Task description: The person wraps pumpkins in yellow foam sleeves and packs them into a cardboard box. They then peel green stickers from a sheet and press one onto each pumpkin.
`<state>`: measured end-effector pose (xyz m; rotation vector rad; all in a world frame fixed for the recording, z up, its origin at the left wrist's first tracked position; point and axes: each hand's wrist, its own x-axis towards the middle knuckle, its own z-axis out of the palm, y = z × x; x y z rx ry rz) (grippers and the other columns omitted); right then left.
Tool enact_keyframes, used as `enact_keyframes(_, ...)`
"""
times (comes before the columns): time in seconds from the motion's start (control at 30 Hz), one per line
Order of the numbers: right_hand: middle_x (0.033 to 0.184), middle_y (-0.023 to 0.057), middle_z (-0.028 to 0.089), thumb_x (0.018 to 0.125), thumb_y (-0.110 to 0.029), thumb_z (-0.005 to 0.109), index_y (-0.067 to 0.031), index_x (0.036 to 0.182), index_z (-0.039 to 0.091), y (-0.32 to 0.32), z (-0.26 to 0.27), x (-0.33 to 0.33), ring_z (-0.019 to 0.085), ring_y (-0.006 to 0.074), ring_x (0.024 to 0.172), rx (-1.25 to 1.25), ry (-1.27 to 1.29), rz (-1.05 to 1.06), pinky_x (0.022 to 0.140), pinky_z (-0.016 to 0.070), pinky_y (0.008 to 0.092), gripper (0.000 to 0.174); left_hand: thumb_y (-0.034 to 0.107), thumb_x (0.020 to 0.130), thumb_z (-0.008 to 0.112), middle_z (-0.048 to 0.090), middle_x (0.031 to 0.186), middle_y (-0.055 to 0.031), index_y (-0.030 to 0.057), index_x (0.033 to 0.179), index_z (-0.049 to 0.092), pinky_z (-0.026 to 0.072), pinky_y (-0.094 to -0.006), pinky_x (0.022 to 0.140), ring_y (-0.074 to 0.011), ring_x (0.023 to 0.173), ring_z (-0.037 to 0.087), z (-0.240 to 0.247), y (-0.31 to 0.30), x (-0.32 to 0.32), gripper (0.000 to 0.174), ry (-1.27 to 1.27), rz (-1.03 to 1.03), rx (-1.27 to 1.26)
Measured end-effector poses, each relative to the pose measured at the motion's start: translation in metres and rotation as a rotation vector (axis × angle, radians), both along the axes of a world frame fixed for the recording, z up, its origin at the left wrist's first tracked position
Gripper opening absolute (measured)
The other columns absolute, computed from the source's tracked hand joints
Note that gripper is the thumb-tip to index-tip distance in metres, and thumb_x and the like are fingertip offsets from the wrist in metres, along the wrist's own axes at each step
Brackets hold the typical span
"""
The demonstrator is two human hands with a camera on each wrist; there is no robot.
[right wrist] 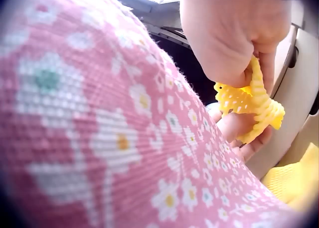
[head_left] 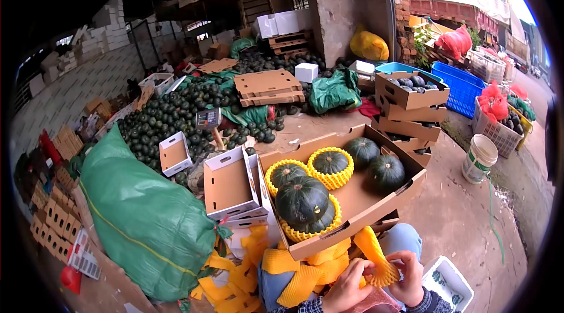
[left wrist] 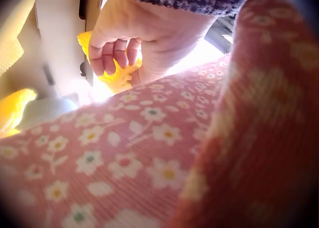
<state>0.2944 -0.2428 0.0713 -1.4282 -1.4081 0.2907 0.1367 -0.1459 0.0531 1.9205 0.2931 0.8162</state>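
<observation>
Both hands hold one yellow foam net sleeve above the lap, below the cardboard box's near edge. The left hand pinches its left side; in the left wrist view that hand's fingers curl on the yellow net. On the other side the right hand grips the net's rim, and the right wrist view shows this hand with thumb and fingers on the net. In the box lie several dark green squashes; one squash rests on top of others, and three wear yellow nets.
More yellow nets lie on the lap and on the left. Beside them are a green sack and empty trays. A squash heap lies behind. Stacked boxes, a bucket and a white foam box stand at the right.
</observation>
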Motion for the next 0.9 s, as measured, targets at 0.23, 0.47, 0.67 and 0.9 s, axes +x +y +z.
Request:
enact_keyframes(0.23,0.09,0.0168,0.07,0.083,0.008,0.062,0.0067,0.081,0.069,-0.009,-0.032,0.03,0.066,0.0238,0.08,-0.021,1.297,0.472,0.073,0.0532,0.0337,0.008,0.01,0.097,0.056,0.063,0.111,-0.0058,0.0006,0.114,0.055,0.0481,-0.0277,0.096,-0.0151,0.106,0.061,-0.008,0.03,-0.033,0.02,-0.198,-0.556,-1.177)
enact_keyframes(0.47,0.092,0.0113,0.07,0.089,0.008,0.055,0.0055,0.106,0.066,0.007,-0.024,0.013,0.067,0.0195,0.081,-0.313,0.976,0.697,0.078,0.0523,0.0264,0.02,0.009,0.095,0.061,0.055,0.128,-0.0103,0.0025,0.108,0.058,0.0441,-0.0324,0.1,-0.0192,0.119,0.053,0.005,0.009,-0.027,0.015,-0.17,-0.147,-0.021)
enact_keyframes(0.67,0.123,0.0139,0.057,0.08,-0.003,0.063,-0.0004,0.119,0.062,0.033,0.028,-0.009,0.055,0.0238,0.106,-0.078,0.341,0.569,0.096,0.0425,0.0355,0.039,-0.003,0.078,0.069,0.063,0.104,-0.0155,0.0002,0.087,0.063,0.05,-0.0406,0.088,-0.0345,0.101,0.061,0.032,-0.009,-0.04,0.011,-0.212,0.273,0.289)
enact_keyframes(0.9,0.093,0.0124,0.066,0.084,-0.008,0.062,0.0008,0.084,0.063,0.052,0.049,-0.006,0.061,0.0246,0.086,-0.024,0.652,1.034,0.084,0.0474,0.0349,0.009,0.022,0.087,0.071,0.059,0.086,-0.0136,0.002,0.101,0.062,0.0471,-0.0378,0.074,-0.029,0.083,0.06,0.053,0.025,-0.083,0.027,0.174,-0.495,0.175)
